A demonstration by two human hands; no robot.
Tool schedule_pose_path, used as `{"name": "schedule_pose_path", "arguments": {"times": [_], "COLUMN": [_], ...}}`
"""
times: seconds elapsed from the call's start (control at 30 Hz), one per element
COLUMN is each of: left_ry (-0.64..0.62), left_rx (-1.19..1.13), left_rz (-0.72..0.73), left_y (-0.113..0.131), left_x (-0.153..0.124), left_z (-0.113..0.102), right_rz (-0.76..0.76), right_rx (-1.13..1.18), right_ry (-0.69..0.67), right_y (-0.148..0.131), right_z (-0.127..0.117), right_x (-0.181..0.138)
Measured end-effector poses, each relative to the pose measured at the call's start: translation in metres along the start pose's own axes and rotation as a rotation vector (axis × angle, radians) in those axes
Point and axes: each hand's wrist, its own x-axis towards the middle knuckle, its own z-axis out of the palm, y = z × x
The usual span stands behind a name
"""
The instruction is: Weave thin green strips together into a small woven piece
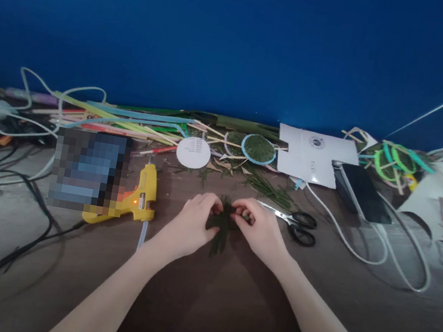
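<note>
Between my hands is a small bunch of dark green needle-like sprigs point(218, 240), held just above the brown table. The fingers of my left hand point(197, 221) are closed on its left side. My right hand point(256, 225) pinches its upper right side with thumb and fingers; the exact contact is partly hidden. Scissors point(300, 224) with black handles lie just right of my right hand. Left of my left hand rests a yellow hot glue gun point(144, 193) with a lit orange light and a glue stick out of its back.
A pixelated phone-like device point(89, 169) lies over the glue gun's handle. Behind are a white paper disc point(193, 153), a blue-rimmed green disc point(259, 149), loose green strips point(270, 190) and a white box point(317, 153). A phone point(365, 193) with white cable sits right; black cables point(21, 246) run left.
</note>
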Motion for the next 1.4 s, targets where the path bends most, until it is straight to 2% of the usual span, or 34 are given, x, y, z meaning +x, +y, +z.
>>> {"name": "schedule_pose_path", "arguments": {"times": [0.2, 0.47, 0.77, 1.17, 1.4], "left_ry": [0.001, 0.018, 0.022, 0.032, -0.007], "left_rx": [-0.005, 0.008, 0.040, 0.034, 0.020], "left_rz": [-0.013, 0.002, 0.022, 0.071, 0.029], "left_y": [0.0001, -0.0014, -0.0035, -0.0042, 0.0036], "left_x": [0.0005, 0.0024, 0.0025, -0.0009, -0.0012], "left_z": [0.0003, 0.0008, 0.0024, 0.0043, 0.0020], "right_rz": [-0.013, -0.128, -0.081, -0.040, -0.042], "right_rx": [0.006, -0.132, -0.089, -0.057, -0.074], "right_ry": [-0.064, 0.012, -0.026, 0.010, 0.006], "right_y": [-0.0014, -0.0048, -0.0045, 0.0002, -0.0003], "right_z": [-0.0038, -0.0033, -0.0051, -0.0015, 0.0002], "right_x": [0.0001, -0.0024, -0.0038, -0.0016, -0.0008]}}
